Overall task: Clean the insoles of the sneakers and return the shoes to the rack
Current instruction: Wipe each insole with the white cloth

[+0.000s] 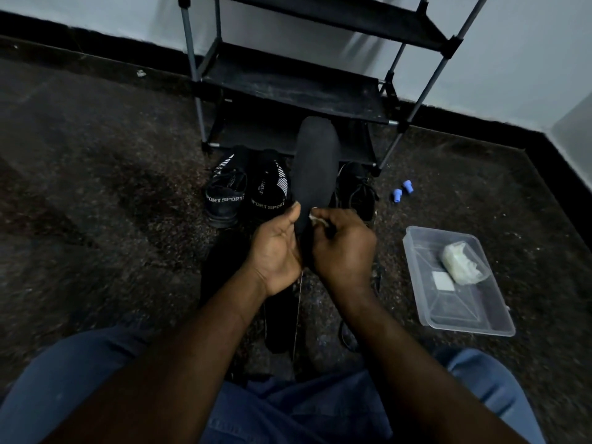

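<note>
— What are the fingers doing?
— The right hand's (342,248) fingers curl tight round a white scrap (315,219) pressed against the black insole (315,161). Most of the scrap is buried in the fist. The left hand (275,248) grips the insole's left edge with the thumb lying up along it, and its other fingers are hidden behind.
— And the insole?
— It is upright at frame centre, its toe overlapping the rack's (288,84) lowest shelf. Its heel vanishes between the palms.
— Anything hard to read?
— A long dark shape (278,322) lies on the floor under the wrists (too dim to name). A black laced sneaker (355,190) is half hidden behind the right hand. Two SPORT sneakers (270,190) sit left of the insole, just before the rack, whose top the frame cuts off.
— Room?
— Open dark floor (112,187) spreads left, while a wall corner closes the right.
— Containers?
— A clear tub (416,270) at right holds a bag of white material (461,262) and a small white square (443,281). Two blue pieces (402,190) lie on the floor above it.
</note>
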`<action>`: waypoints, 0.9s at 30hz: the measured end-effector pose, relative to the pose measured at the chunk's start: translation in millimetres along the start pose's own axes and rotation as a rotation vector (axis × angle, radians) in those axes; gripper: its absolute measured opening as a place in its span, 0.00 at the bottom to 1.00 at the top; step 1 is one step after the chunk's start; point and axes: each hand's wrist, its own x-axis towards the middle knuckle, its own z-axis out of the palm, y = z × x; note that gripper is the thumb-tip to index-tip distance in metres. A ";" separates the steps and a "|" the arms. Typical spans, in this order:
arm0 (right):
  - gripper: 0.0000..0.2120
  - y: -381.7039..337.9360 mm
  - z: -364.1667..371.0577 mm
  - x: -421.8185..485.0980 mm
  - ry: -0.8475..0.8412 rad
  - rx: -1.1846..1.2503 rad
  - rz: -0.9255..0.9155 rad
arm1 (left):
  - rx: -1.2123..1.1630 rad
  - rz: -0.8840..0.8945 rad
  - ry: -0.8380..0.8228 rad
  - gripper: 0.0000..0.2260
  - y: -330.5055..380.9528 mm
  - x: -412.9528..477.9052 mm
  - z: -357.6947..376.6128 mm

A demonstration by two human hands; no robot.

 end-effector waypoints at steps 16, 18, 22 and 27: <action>0.06 33.3 -44.2 -34.5 -0.260 0.468 0.438 | 0.032 0.082 0.039 0.21 -7.3 9.8 -10.3; 0.10 45.1 -49.4 -36.6 -0.205 0.561 0.551 | 0.093 0.076 0.048 0.21 -14.1 10.2 -15.3; 0.14 62.8 -52.9 -39.1 -0.185 0.659 0.655 | 0.224 0.024 0.124 0.21 -27.7 12.5 -22.1; 0.13 86.0 -46.6 -43.7 -0.207 0.570 0.633 | 0.443 -0.107 0.213 0.23 -44.6 11.5 -31.4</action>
